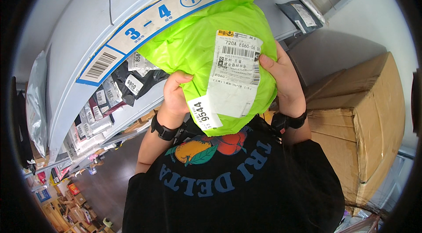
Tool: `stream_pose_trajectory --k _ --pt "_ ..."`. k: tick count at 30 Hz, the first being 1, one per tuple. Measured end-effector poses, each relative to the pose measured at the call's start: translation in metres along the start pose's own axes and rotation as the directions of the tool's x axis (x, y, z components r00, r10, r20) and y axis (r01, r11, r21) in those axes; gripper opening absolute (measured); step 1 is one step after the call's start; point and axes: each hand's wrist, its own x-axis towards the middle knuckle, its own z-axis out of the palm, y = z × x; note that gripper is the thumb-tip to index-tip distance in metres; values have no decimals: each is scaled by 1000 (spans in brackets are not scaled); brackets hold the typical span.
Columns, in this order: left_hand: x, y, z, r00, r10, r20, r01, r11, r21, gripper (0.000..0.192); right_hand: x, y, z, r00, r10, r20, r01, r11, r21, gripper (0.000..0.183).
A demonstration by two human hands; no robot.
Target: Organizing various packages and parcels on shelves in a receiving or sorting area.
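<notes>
A bright green plastic mailer bag (184,46) is held up in front of my chest by both hands. My left hand (175,96) grips its lower left side, thumb on the front face and the other fingers hidden behind. On the opposite side, my right hand (286,76) pinches the edge, its thumb lying over the border of a wrinkled white shipping label (232,97). A smaller white sticker (203,114) with printed figures is stuck near the bag's bottom corner. The bag's upper end meets the shelf's front beam in view; whether it touches cannot be told.
The metal shelf beam (108,40) carries a blue-edged sign. Several labelled mailer bags (127,83) line the shelf at left. A dark grey parcel bag (300,15) lies on the upper right shelf. A large cardboard box (359,121) stands at right; small boxes (77,206) fill the lower left.
</notes>
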Motion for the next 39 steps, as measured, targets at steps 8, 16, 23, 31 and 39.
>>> stream_pose_trajectory --k 8,16,23,31,39 --pt "0 -2 4 998 6 63 -5 1000 -25 61 1 4 0 997 -79 -16 78 995 -68 52" --pt "2 -6 3 997 18 74 -16 1000 -19 60 2 1 -4 991 -135 -10 131 976 -175 43" --pt "2 -7 -3 998 -19 57 21 999 -37 59 5 8 -14 988 -152 -6 149 974 -169 42" --pt "1 3 -11 995 -19 -100 10 996 -86 62 7 10 -65 920 235 314 -174 962 -213 51" --pt "5 3 -11 999 6 -47 -9 998 -67 64 8 29 -67 952 -14 305 46 994 -98 34"
